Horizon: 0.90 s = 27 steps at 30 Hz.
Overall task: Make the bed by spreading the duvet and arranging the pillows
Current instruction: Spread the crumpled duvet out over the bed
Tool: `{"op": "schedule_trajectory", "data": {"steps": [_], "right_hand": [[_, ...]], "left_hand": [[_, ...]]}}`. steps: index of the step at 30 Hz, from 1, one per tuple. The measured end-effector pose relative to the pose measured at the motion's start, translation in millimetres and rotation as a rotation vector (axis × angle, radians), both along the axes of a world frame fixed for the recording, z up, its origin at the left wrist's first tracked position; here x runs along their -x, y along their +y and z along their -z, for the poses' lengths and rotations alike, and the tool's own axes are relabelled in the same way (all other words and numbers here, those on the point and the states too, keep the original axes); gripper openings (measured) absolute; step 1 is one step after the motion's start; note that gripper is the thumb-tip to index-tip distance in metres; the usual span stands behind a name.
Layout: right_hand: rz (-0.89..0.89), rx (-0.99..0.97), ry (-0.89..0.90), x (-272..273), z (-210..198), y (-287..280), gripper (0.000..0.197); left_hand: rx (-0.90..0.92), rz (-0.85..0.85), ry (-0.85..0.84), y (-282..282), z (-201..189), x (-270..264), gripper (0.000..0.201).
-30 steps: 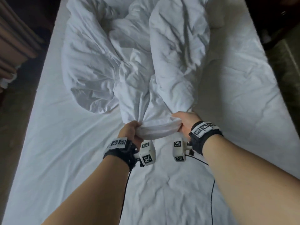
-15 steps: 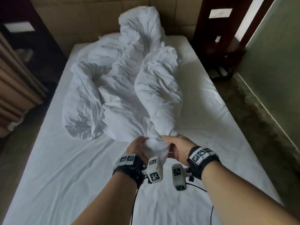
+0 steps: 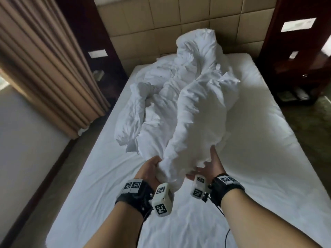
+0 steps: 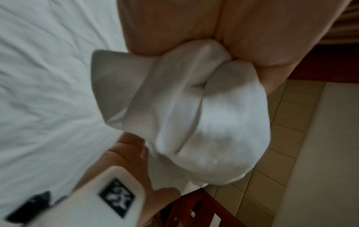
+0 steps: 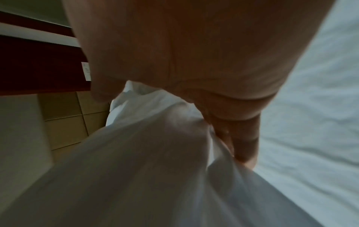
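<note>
A crumpled white duvet [image 3: 188, 104] lies in a long heap down the middle of the bed [image 3: 268, 158], from the headboard to my hands. My left hand [image 3: 155, 168] grips its bunched near end, lifted a little off the sheet; in the left wrist view the duvet [image 4: 194, 107] bulges out of that fist. My right hand [image 3: 211, 162] is spread with straight fingers against the right side of the same bunch. In the right wrist view its fingers [image 5: 240, 138] lie along the duvet [image 5: 136, 153]. No pillow shows clearly; the heap hides the bed's head.
A padded beige headboard [image 3: 179, 24] stands behind the bed. Dark wooden nightstands flank it on the left [image 3: 107, 56] and on the right [image 3: 295, 59]. A brown curtain [image 3: 44, 68] hangs at the left. Floor strips run along both sides of the mattress.
My right hand has let go of the duvet's end and spread flat against it. The left hand keeps its grip and the bunch has risen. My view has tilted up toward the headboard.
</note>
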State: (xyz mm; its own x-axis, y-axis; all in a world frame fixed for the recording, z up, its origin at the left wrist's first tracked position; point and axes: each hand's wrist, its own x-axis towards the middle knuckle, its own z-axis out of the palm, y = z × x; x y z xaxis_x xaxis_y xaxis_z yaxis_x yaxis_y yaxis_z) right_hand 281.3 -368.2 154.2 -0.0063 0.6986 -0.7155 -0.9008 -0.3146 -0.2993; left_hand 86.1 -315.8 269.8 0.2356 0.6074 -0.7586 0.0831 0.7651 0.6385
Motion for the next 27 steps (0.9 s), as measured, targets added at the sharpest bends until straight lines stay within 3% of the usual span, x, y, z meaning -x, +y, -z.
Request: {"op": "schedule_trajectory", "data": {"steps": [2,4,10,16,18,20,24,27], "right_hand": [[0.001,-0.071,0.070,9,-9,6,0.106],[-0.022,-0.068,-0.013,15,-14,13,0.083],[-0.017,0.080,-0.408,-2,-6,22,0.039],[0.030,0.207,-0.495,-28,-27,-29,0.040],[0.017,0.212,-0.601,-38,-29,-52,0.050],[0.046,0.230,-0.639,-40,-45,-80,0.042],[0.099,0.293,-0.769,-38,-61,-133,0.036],[0.098,0.290,-0.846,-29,-56,-172,0.036]], "left_hand": [[-0.037,-0.013,0.079,-9,-2,15,0.049],[-0.040,-0.068,0.094,-17,-10,26,0.025],[-0.059,-0.244,0.015,-21,-27,46,0.035],[-0.025,-0.329,0.033,-52,-25,29,0.032],[-0.043,-0.328,0.048,-62,-22,19,0.037],[-0.046,-0.319,0.050,-72,-16,14,0.039],[-0.040,-0.282,0.082,-104,0,17,0.013],[-0.009,-0.288,0.062,-136,18,29,0.008]]}}
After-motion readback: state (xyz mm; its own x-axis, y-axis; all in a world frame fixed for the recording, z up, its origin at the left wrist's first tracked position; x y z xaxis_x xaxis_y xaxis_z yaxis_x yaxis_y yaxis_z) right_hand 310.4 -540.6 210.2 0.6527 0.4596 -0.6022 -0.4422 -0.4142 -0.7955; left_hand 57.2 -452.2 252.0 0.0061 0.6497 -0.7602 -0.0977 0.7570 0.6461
